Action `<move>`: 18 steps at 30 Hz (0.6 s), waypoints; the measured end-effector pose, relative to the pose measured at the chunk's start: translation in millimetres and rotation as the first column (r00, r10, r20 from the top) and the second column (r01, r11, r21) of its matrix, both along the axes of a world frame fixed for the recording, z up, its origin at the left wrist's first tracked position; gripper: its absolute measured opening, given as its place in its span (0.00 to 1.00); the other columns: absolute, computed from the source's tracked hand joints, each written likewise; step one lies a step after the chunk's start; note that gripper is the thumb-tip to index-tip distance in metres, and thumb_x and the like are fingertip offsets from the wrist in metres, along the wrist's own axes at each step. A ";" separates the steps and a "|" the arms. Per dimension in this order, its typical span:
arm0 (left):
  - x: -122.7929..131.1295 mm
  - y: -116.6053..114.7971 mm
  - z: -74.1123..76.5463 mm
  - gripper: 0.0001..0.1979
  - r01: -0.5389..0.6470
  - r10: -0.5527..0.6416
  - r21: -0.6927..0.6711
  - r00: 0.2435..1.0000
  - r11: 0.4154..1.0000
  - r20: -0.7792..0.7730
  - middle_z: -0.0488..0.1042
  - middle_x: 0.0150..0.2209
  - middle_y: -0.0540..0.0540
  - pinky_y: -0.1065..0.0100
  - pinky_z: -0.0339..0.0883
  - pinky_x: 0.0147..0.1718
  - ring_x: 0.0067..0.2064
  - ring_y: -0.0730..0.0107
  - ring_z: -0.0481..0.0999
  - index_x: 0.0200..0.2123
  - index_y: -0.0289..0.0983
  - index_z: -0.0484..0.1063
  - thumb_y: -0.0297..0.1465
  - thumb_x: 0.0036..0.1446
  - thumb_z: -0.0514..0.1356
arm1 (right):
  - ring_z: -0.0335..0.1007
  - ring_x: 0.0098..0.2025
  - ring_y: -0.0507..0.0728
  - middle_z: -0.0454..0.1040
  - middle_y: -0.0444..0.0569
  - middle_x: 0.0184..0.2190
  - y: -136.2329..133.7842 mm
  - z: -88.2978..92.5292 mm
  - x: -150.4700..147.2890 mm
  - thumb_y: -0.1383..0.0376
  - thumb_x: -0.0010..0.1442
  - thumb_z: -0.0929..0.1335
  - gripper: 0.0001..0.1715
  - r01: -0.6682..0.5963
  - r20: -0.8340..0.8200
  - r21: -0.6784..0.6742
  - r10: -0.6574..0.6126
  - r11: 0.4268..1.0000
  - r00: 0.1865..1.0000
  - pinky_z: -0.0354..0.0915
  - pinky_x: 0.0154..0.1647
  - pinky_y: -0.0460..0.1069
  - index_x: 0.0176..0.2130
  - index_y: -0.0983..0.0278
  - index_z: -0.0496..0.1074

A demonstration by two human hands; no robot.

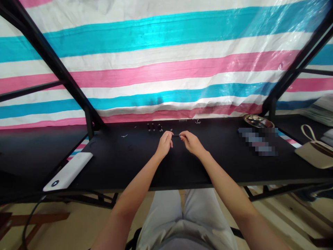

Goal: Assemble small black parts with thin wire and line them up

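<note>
Between my two hands, over the black table (179,166), is a short slim black rod (176,135). My left hand (164,143) pinches its left end, and my right hand (191,141) grips the right end with bent fingers. The rod lies roughly level, and its exact kind is too small to make out. Just beyond my left hand stand a few small dark cylinders (153,127) with paler ends. A tiny grey piece (171,130) lies close to the fingertips.
Along the back edge are a row of small silvery pieces (182,120) and thin white scraps (197,121). A shiny metal dish (258,121) and a blurred patch lie at right, a beige pouch (316,152) farther out. A white box-like device (68,172) with a cable is at left.
</note>
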State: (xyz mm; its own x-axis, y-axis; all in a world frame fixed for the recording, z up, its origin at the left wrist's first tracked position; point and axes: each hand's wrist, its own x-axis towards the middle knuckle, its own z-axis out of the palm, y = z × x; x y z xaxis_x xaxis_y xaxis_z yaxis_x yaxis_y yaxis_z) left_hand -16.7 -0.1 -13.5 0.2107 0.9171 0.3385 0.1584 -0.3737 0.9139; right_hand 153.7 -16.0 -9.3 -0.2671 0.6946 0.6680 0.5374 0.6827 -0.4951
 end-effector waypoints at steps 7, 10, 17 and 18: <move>-1.6 2.9 -2.1 0.18 0.068 -0.065 -0.116 0.998 0.991 0.028 0.65 0.21 0.54 0.76 0.51 0.16 0.16 0.80 0.63 0.36 0.36 0.62 0.44 0.59 0.45 | 0.68 0.36 0.57 0.71 0.53 0.34 4.4 -4.3 1.8 0.65 0.63 0.57 0.11 0.042 0.052 0.120 -0.048 0.992 0.997 0.66 0.40 0.53 0.42 0.63 0.66; -3.3 -0.8 1.6 0.15 0.073 -0.075 -0.027 0.996 0.997 -0.042 0.65 0.22 0.55 0.75 0.56 0.20 0.18 0.79 0.65 0.42 0.37 0.60 0.42 0.59 0.48 | 0.69 0.36 0.56 0.71 0.53 0.35 4.1 -2.8 4.4 0.65 0.63 0.57 0.12 0.055 0.026 0.121 -0.059 0.991 0.998 0.67 0.39 0.52 0.42 0.63 0.66; -9.0 -7.4 9.3 0.11 -0.025 0.090 0.193 0.937 0.981 -0.337 0.63 0.21 0.55 0.72 0.60 0.30 0.22 0.76 0.66 0.43 0.39 0.62 0.35 0.61 0.46 | 0.69 0.35 0.56 0.71 0.53 0.34 1.2 1.7 4.5 0.66 0.63 0.57 0.11 0.036 0.029 0.117 -0.039 0.992 0.999 0.67 0.38 0.51 0.41 0.64 0.66; -9.4 -7.9 10.2 0.11 -0.034 0.108 0.202 0.924 0.979 -0.368 0.64 0.22 0.54 0.71 0.60 0.30 0.23 0.75 0.66 0.43 0.39 0.62 0.35 0.61 0.45 | 0.69 0.35 0.56 0.71 0.53 0.34 1.1 1.6 4.0 0.66 0.63 0.57 0.11 0.032 0.030 0.118 -0.036 0.992 0.999 0.67 0.38 0.51 0.42 0.64 0.66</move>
